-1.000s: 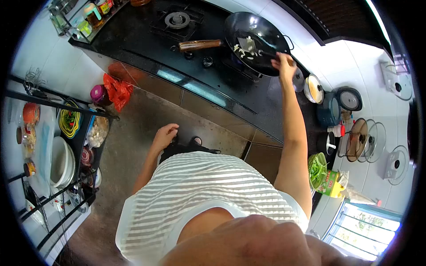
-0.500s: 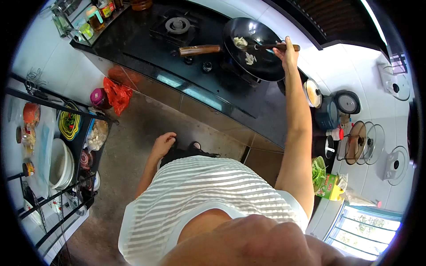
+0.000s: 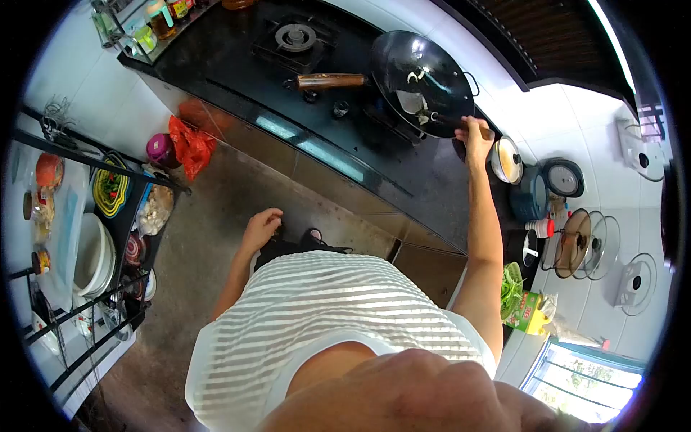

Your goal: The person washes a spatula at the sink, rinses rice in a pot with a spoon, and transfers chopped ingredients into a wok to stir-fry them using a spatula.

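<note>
My right hand (image 3: 475, 142) grips the brown handle of a spatula (image 3: 412, 102), fingers wrapped round its end. The spatula's flat metal blade rests inside a black wok (image 3: 450, 86), low on the near side. A few small white food pieces (image 3: 415, 75) lie on the wok's bottom, and bits cling by the blade. The wok's wooden handle (image 3: 331, 81) points left, with no hand on it. My left hand (image 3: 263, 227) hangs by my body above the floor, away from the counter, its fingers curled together with nothing visible in them.
A second burner (image 3: 295, 37) is left of the wok on the black counter (image 3: 237, 79). A lidded pot (image 3: 507, 160), a blue pot (image 3: 530, 194) and green vegetables (image 3: 512, 288) line the right. A shelf with bowls (image 3: 93, 259) stands left; a red bag (image 3: 191, 147) hangs near the counter.
My right hand has moved down and toward me, drawing the spatula blade to the wok's near side. The white pieces have shifted and look fewer. My left hand has hardly moved.
</note>
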`<state>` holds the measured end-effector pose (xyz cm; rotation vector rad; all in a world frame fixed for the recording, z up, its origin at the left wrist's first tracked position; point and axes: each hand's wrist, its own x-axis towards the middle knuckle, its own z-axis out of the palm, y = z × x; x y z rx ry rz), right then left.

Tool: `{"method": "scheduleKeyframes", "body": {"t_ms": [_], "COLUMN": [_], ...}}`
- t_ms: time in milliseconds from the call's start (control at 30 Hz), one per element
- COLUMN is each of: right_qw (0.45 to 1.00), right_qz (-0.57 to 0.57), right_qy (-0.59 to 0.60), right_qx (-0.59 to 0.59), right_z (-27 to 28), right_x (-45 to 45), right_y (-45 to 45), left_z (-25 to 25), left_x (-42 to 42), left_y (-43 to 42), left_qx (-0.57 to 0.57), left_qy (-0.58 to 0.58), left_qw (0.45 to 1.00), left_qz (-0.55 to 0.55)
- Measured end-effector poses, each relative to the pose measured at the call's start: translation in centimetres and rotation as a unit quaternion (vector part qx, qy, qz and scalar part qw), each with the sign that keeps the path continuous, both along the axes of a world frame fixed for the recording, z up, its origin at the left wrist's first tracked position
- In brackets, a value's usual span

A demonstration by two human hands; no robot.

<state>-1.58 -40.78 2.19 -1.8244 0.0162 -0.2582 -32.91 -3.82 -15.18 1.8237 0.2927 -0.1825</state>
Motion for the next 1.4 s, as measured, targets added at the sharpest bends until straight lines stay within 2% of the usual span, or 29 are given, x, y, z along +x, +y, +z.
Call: {"method": "scheduleKeyframes", "body": {"t_ms": [33,67,100,200,267,300,367,400,467,533,567,633,700,767,867,933,967,1033,1133,1200,1233,1267,1300,1400], "right_qw": [1.000,0.988,0.988,0.980,0.984,0.990,0.981,0.963,0.961,0.961,0.969,0.989,0.985,0.980,0.945,0.956,0.976,0.997,0.981,0.963,0.972,0.965,0.964,0.969], "right_qz": [-0.015,0.054,0.047,0.073,0.080,0.070,0.112,0.141,0.099,0.124,0.075,0.103,0.165,0.137,0.140,0.018,0.045,0.033,0.186,0.230,0.229,0.251,0.245,0.136], "right_qy": [-0.001,-0.054,-0.055,-0.104,-0.016,0.086,0.062,0.027,0.105,0.063,0.115,0.057,0.017,0.045,0.018,0.088,0.048,0.051,-0.034,-0.063,0.005,-0.014,0.013,0.044], "right_qx": [-0.008,0.138,0.137,-0.153,-0.158,-0.091,-0.146,-0.229,-0.234,-0.239,-0.205,-0.088,-0.038,-0.135,-0.294,-0.278,-0.209,0.041,-0.036,-0.122,-0.049,-0.075,-0.103,-0.199], "right_z": [-0.4,-2.7,-2.6,-0.5,3.4,7.1,11.8,12.3,13.2,9.5,8.2,6.8,7.5,8.8,8.6,7.6,6.6,4.9,2.6,4.5,7.6,8.4,10.1,11.1], "right_x": [0.8,2.8,3.7,7.3,9.0,8.8,7.2,7.7,8.0,10.7,11.2,8.7,7.3,9.6,12.8,14.7,14.2,11.7,12.8,11.3,8.8,10.0,10.0,11.3], "right_y": [-0.2,-1.0,-0.6,0.8,-0.7,-0.3,0.4,0.0,0.5,-0.4,0.2,2.3,1.9,-0.4,-5.0,-5.8,-5.4,-2.8,-1.3,0.3,2.1,1.1,0.8,-1.7], "left_z": [-0.2,0.1,0.5,1.8,2.5,2.5,1.3,0.8,0.2,-0.2,-0.5,-0.6,-0.2,0.0,0.2,-0.2,-0.7,-0.6,0.5,0.4,0.1,-0.4,-0.8,-1.6], "left_x": [0.1,0.6,1.0,1.8,1.9,1.7,1.0,0.5,-0.1,-0.6,-0.6,-0.6,-0.6,-0.7,-1.0,-1.1,-1.2,-1.2,-0.7,-0.7,-0.8,-0.8,-0.9,-1.0], "left_y": [-0.1,-0.4,-0.7,-1.1,-1.1,-1.1,-0.9,-0.9,-0.8,-0.9,-0.9,-1.0,-1.0,-1.0,-0.5,-0.4,-0.3,-0.4,-0.9,-0.9,-0.8,-0.9,-0.9,-0.6], "left_qx": [-0.001,0.003,0.007,-0.020,-0.010,-0.003,0.012,0.028,0.020,0.012,0.005,-0.002,0.010,0.009,0.006,0.000,-0.007,-0.013,0.028,-0.009,-0.008,-0.004,0.001,-0.007], "left_qy": [0.002,-0.006,-0.015,0.002,0.015,0.028,0.026,0.022,0.021,0.018,0.021,0.022,0.039,0.043,0.047,0.046,0.041,0.037,0.068,0.063,0.065,0.054,0.042,0.040], "left_qw": [1.000,1.000,1.000,0.999,0.999,0.999,0.999,0.999,1.000,1.000,1.000,1.000,0.999,0.999,0.998,0.998,0.998,0.998,0.996,0.997,0.997,0.997,0.998,0.998], "left_qz": [-0.005,-0.010,-0.015,-0.038,-0.039,-0.037,-0.021,-0.004,-0.004,-0.004,-0.007,-0.009,0.000,0.019,0.037,0.046,0.040,0.040,0.046,0.044,0.043,0.047,0.048,0.048]}}
